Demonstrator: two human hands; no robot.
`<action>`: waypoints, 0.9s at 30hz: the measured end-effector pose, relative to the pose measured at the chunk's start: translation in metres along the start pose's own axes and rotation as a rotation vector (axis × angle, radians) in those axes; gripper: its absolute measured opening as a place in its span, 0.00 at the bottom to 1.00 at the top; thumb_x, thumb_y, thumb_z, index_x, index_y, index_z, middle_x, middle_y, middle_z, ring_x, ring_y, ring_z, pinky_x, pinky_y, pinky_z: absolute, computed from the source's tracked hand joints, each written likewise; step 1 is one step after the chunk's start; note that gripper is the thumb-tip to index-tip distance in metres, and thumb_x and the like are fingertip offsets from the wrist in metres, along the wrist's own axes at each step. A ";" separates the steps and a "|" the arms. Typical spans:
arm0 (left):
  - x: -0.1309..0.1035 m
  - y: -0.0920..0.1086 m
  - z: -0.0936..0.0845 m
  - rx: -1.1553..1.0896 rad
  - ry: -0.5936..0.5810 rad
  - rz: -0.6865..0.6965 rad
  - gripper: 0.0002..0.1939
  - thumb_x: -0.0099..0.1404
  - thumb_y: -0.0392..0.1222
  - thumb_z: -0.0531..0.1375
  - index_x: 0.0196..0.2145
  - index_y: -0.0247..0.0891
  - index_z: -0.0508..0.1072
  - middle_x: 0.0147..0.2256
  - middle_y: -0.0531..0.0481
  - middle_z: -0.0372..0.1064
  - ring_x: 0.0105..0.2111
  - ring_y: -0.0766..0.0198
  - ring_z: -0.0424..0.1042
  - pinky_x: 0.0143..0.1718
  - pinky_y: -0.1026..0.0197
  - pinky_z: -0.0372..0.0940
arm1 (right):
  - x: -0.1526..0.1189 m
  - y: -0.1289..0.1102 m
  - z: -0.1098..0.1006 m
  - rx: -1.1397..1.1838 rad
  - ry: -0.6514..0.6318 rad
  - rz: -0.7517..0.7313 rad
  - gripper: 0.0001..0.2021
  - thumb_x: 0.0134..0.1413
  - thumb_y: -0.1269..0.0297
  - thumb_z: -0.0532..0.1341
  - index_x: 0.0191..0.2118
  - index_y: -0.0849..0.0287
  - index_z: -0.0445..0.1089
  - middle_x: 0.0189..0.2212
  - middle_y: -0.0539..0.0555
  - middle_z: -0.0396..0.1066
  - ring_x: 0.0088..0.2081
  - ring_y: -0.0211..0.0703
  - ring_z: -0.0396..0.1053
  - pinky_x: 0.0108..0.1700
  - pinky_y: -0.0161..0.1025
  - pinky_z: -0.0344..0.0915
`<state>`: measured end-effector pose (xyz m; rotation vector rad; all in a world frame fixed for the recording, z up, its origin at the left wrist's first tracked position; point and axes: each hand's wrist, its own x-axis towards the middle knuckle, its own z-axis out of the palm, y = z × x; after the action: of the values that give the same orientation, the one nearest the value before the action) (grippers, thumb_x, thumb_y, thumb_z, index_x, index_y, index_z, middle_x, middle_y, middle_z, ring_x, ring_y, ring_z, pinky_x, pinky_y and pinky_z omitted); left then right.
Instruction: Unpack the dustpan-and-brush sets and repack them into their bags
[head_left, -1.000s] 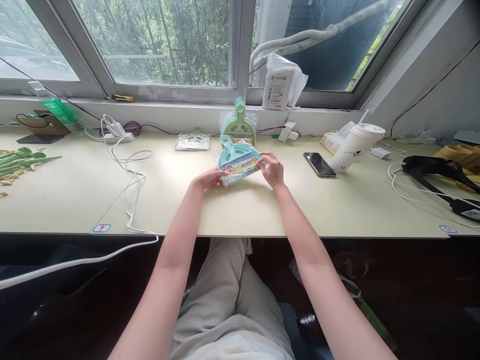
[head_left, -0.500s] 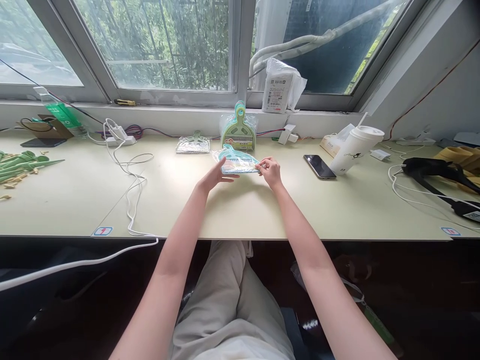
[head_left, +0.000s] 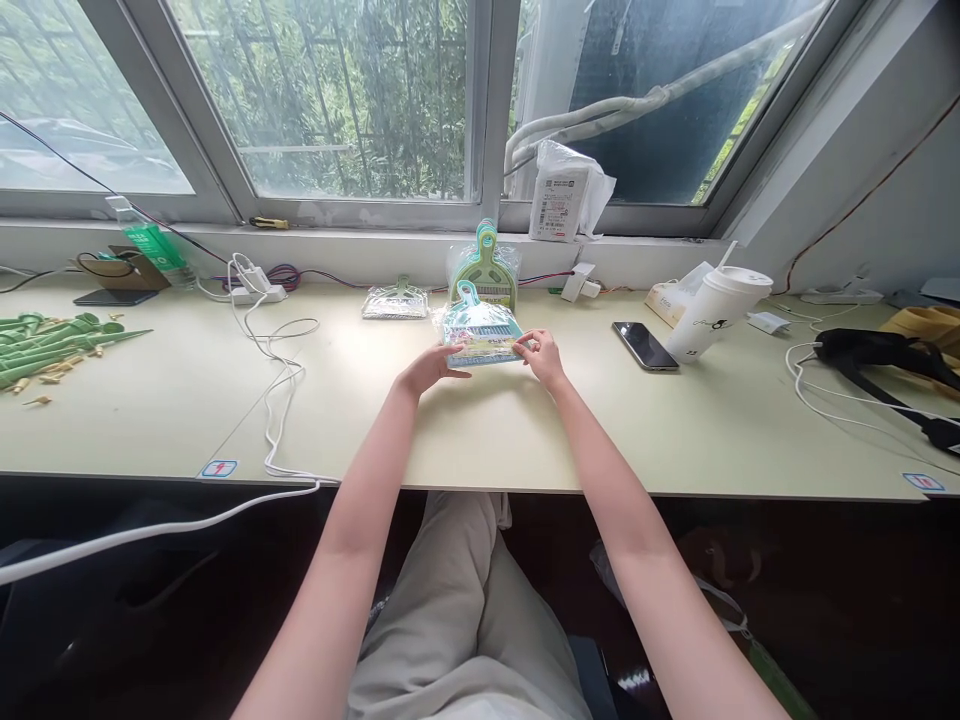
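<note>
A desk (head_left: 525, 440) under a window, with a packaged dustpan set (head_left: 481, 336) at its middle.
Behind the set stand more packs (head_left: 485, 268); a phone (head_left: 644, 346) and cup (head_left: 718, 312) lie to its right, a cable (head_left: 279, 380) to its left, and the left hand (head_left: 430, 368) and right hand (head_left: 543, 356) flank it.

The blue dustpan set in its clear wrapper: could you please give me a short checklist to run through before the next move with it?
1. Left hand on the blue dustpan set, at its left edge: ok.
2. Right hand pinching its right edge: ok.
3. Pack lying flat on the desk: cannot tell; its front edge is behind the fingers.
4. Apart from the green dustpan pack standing behind: cannot tell, they overlap in view.
5. Phone and lidded cup away from both hands: ok.
6. White cable away from the left arm: ok.
</note>
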<state>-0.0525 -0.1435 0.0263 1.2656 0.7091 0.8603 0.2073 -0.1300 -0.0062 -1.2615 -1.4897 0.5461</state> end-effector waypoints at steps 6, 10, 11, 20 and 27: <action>-0.002 0.000 -0.001 0.060 -0.112 -0.018 0.33 0.55 0.44 0.67 0.58 0.39 0.67 0.58 0.37 0.66 0.54 0.46 0.70 0.50 0.43 0.72 | -0.001 0.003 -0.002 -0.016 0.028 0.026 0.16 0.53 0.55 0.64 0.46 0.56 0.71 0.49 0.56 0.67 0.28 0.34 0.61 0.42 0.42 0.71; -0.003 -0.001 -0.004 0.071 -0.166 -0.050 0.32 0.55 0.44 0.68 0.57 0.40 0.67 0.57 0.37 0.67 0.53 0.47 0.71 0.50 0.43 0.72 | -0.002 0.000 -0.002 0.225 -0.123 0.120 0.29 0.49 0.49 0.66 0.56 0.55 0.67 0.47 0.57 0.73 0.38 0.43 0.71 0.42 0.43 0.72; -0.003 -0.001 -0.004 0.080 -0.178 -0.059 0.33 0.55 0.45 0.68 0.57 0.40 0.67 0.57 0.37 0.67 0.52 0.47 0.71 0.50 0.43 0.72 | -0.002 0.000 -0.002 0.277 -0.158 0.137 0.30 0.47 0.48 0.68 0.55 0.57 0.69 0.45 0.58 0.75 0.40 0.45 0.73 0.44 0.44 0.72; 0.015 -0.018 -0.002 0.267 0.124 0.110 0.50 0.46 0.42 0.73 0.64 0.42 0.56 0.50 0.39 0.72 0.48 0.50 0.74 0.46 0.47 0.72 | 0.004 0.009 0.002 0.250 0.061 0.232 0.21 0.46 0.57 0.68 0.45 0.62 0.72 0.40 0.58 0.79 0.41 0.46 0.77 0.49 0.46 0.72; 0.035 -0.033 -0.015 0.481 0.527 0.300 0.18 0.51 0.40 0.68 0.40 0.36 0.72 0.38 0.43 0.76 0.39 0.55 0.76 0.41 0.55 0.70 | -0.004 0.001 0.007 -0.150 0.018 0.182 0.16 0.48 0.57 0.67 0.43 0.55 0.71 0.39 0.53 0.80 0.37 0.45 0.77 0.40 0.41 0.71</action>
<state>-0.0427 -0.1088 -0.0080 1.6156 1.2158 1.3497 0.2007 -0.1318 -0.0111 -1.5253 -1.4309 0.5479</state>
